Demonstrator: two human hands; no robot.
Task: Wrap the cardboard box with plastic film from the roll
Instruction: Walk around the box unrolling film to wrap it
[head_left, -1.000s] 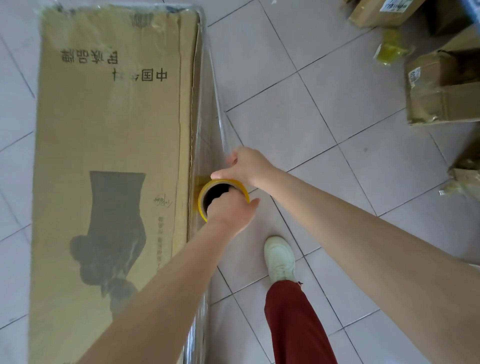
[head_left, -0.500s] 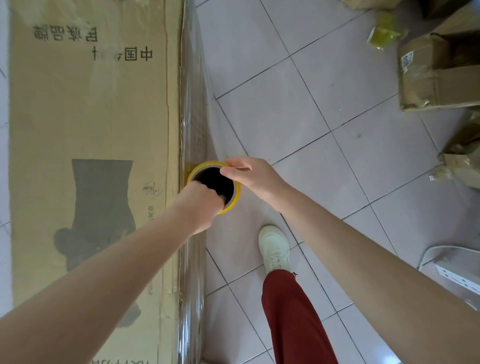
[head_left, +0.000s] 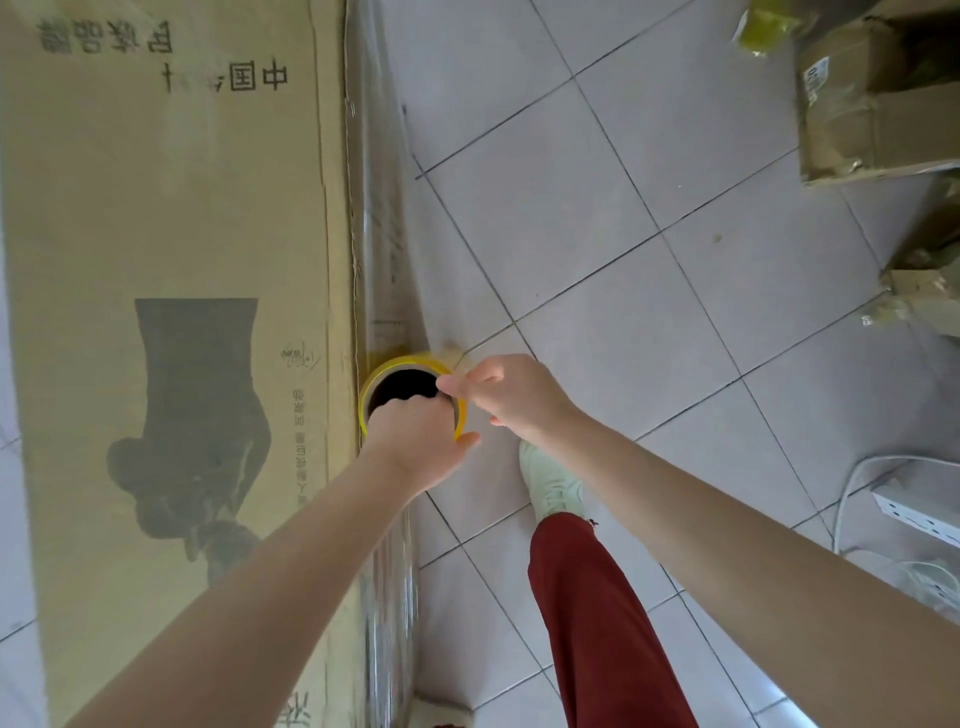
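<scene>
Film (head_left: 385, 234) is lying glossy along the right side of the cardboard box (head_left: 171, 208), too clear for its edges to be traced, and the box itself is running out of sight at top, left and bottom. Against that same side the yellow-rimmed roll (head_left: 402, 365) is standing on end, its body hidden below, and the left hand (head_left: 415, 441) is gripping it, fingers sunk in the dark core, thumb outside. The right hand (head_left: 514, 395) is pinching the roll's rim; whether film too, I cannot tell.
</scene>
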